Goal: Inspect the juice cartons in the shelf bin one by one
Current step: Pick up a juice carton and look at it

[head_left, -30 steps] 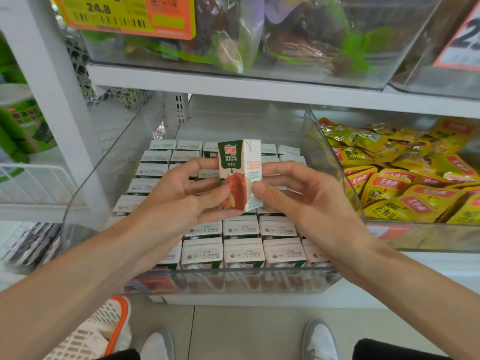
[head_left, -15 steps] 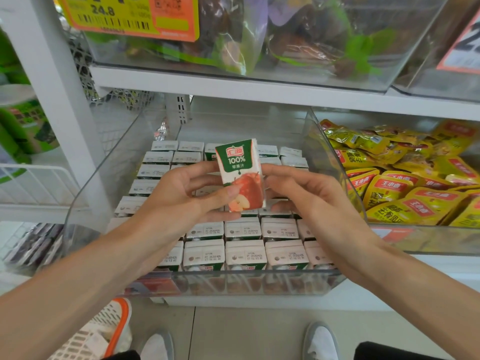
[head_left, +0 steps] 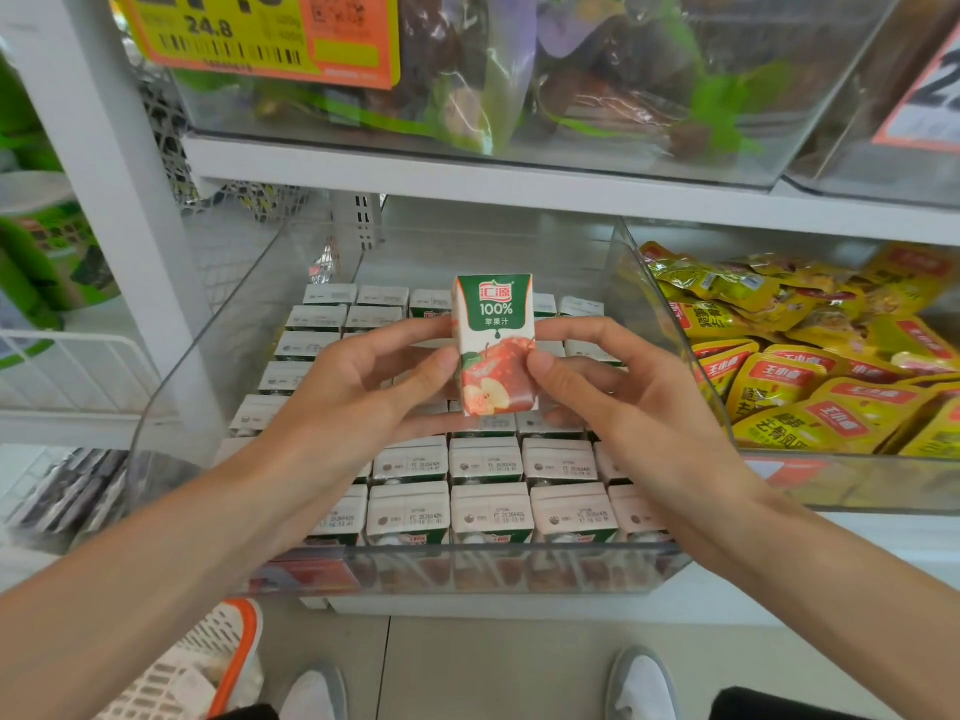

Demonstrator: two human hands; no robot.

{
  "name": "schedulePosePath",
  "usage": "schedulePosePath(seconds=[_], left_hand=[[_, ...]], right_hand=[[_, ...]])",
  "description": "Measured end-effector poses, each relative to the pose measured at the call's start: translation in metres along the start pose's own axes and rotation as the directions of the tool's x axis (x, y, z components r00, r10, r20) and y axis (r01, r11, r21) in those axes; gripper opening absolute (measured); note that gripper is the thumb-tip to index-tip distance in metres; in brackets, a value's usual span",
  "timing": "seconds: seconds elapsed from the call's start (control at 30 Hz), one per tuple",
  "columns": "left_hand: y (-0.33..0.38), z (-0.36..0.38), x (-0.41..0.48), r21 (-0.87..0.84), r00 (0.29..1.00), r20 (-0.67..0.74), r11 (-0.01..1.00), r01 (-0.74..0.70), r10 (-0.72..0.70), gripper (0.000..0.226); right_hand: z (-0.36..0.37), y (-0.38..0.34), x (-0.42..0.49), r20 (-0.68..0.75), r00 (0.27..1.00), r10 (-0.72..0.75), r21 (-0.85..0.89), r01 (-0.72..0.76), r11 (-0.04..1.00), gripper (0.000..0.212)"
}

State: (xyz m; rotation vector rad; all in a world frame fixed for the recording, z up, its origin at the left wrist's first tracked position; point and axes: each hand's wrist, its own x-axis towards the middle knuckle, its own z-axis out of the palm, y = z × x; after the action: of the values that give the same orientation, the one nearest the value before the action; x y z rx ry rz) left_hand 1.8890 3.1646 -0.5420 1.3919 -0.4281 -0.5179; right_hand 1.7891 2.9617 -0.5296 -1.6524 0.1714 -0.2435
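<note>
You hold one juice carton [head_left: 496,345] upright above the clear shelf bin [head_left: 218,356], apple front facing you. Your left hand [head_left: 358,392] pinches its left edge and your right hand [head_left: 623,402] its right edge, thumbs in front. Packed cartons [head_left: 491,514] stand in rows below, their printed dates perhaps too blurred to read.
</note>
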Motion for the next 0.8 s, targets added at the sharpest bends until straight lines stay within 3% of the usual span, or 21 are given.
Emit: schedulePosePath(seconds=[0.17, 0.3, 0.5, 0.7, 0.8], left_hand=[[0.001, -0.001, 0.0, -0.021, 1.0, 0.0, 1.0, 0.004, -0.004, 0.029], [0.002, 0.0, -0.001, -0.028, 1.0, -0.005, 1.0, -0.009, 0.009, 0.04], [0.004, 0.003, -0.004, -0.036, 0.993, 0.112, 0.999, 0.032, -0.028, 0.051], [0.006, 0.007, -0.005, -0.045, 0.99, 0.118, 0.995, 0.084, -0.078, 0.048], [0.008, 0.009, -0.006, -0.048, 0.993, 0.087, 0.996, 0.078, -0.074, 0.049]], right_hand=[[-0.001, -0.001, 0.001, 0.005, 1.0, 0.005, -0.005, -0.005, 1.0, 0.029], [-0.001, 0.002, 0.002, 0.031, 0.999, -0.015, -0.004, 0.015, 1.0, 0.031], [0.003, 0.002, 0.003, 0.059, 0.998, -0.006, 0.025, 0.005, 1.0, 0.046], [0.002, -0.005, 0.006, 0.064, 0.998, 0.03, 0.002, -0.031, 1.0, 0.036], [0.003, -0.003, 0.003, 0.067, 0.997, -0.032, -0.066, 0.037, 0.997, 0.033]])
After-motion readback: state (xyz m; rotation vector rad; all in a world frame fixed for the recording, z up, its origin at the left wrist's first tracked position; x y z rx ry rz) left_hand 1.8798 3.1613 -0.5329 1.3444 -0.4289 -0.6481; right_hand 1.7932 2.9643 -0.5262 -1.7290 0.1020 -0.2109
